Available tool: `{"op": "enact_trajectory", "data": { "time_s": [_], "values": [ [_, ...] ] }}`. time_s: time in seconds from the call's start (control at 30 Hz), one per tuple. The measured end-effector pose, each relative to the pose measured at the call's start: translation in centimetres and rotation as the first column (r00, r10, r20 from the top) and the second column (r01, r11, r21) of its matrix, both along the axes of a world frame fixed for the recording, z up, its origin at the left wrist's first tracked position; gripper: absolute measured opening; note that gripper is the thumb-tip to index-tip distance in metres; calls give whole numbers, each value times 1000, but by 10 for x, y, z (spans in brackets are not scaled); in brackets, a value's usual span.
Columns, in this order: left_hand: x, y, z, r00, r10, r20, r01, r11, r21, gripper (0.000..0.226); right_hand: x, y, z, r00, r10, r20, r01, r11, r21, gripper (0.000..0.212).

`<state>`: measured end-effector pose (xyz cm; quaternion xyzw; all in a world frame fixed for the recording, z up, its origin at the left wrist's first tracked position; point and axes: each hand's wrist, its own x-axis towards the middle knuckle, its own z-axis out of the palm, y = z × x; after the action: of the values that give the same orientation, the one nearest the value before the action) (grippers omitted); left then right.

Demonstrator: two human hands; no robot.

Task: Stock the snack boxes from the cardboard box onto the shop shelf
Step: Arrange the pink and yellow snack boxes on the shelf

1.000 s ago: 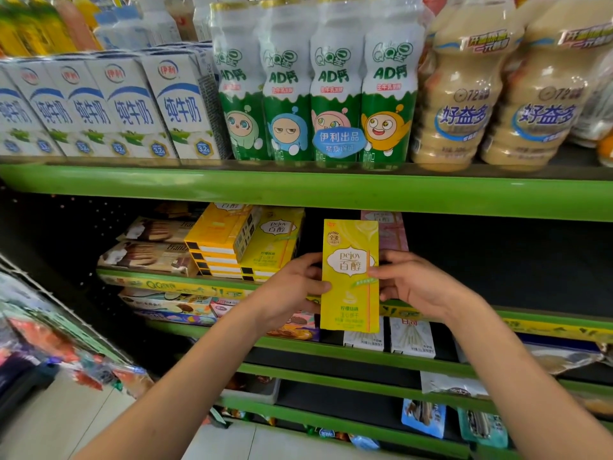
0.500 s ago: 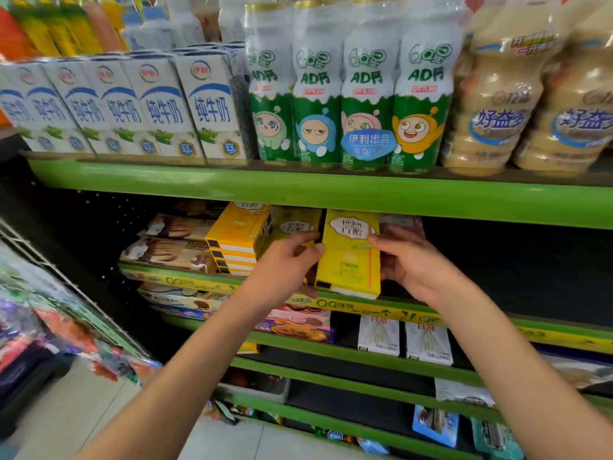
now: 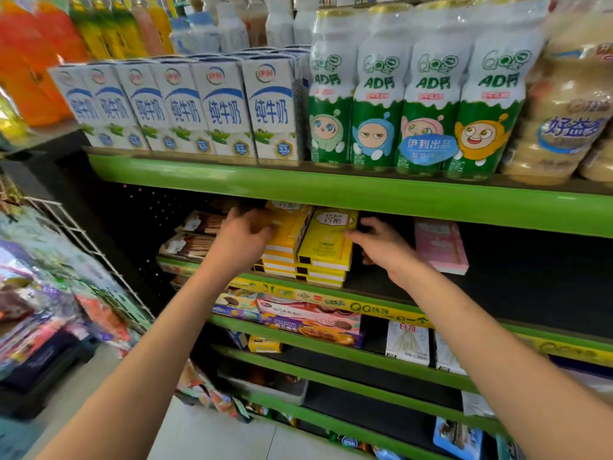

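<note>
Left hand (image 3: 243,242): reaches under the green metal shelf lip (image 3: 331,194); fingers loosely curled, resting on top of the left stack of orange-yellow cardboard snack boxes (image 3: 282,242). Blurred, so can't tell if it grips a box or only touches.
Right hand (image 3: 381,247): fingertips (image 3: 351,234) pinch the right edge of the top lemon-yellow flat cardboard snack box (image 3: 326,239), thumb side hidden behind the box; remaining fingers curled.
Task box: lies flat on top of the right stack of lemon-yellow boxes (image 3: 321,272), w/ its printed face up, on the black middle shelf board (image 3: 514,287), touching the orange-yellow stack on its left.
Edges: top of the yellow box sits just below the green shelf lip, little headroom. Front edge of the stack is near the yellow price strip (image 3: 365,307).
Open room: bare black shelf to the right of the stack, between it and the pink flat box (image 3: 439,245); more bare board beyond the pink box.
Left neighbours: brown biscuit packs (image 3: 192,240), stacked, near the left hand.
Above: white-blue milk cartons (image 3: 225,107) and green-white bottle packs (image 3: 414,94) on the upper shelf.
</note>
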<state>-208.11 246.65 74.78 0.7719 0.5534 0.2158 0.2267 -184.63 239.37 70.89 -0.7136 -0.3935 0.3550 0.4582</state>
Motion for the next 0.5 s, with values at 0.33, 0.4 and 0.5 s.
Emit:
{"op": "enact_trajectory", "data": {
  "time_s": [0.33,0.4,0.5],
  "values": [
    [5,-10,-3,998,-47,46,43,995,86,37,1,-15,1,995,85,60,-85,996,-1,49],
    [14,-24,4,998,-57,30,47,962,268,33,17,-25,2,959,-21,283,8,999,47,38],
    [35,-46,10,978,-205,-48,208,901,380,30,56,-39,-1,531,-50,846,212,974,-75,50]
  ]
}}
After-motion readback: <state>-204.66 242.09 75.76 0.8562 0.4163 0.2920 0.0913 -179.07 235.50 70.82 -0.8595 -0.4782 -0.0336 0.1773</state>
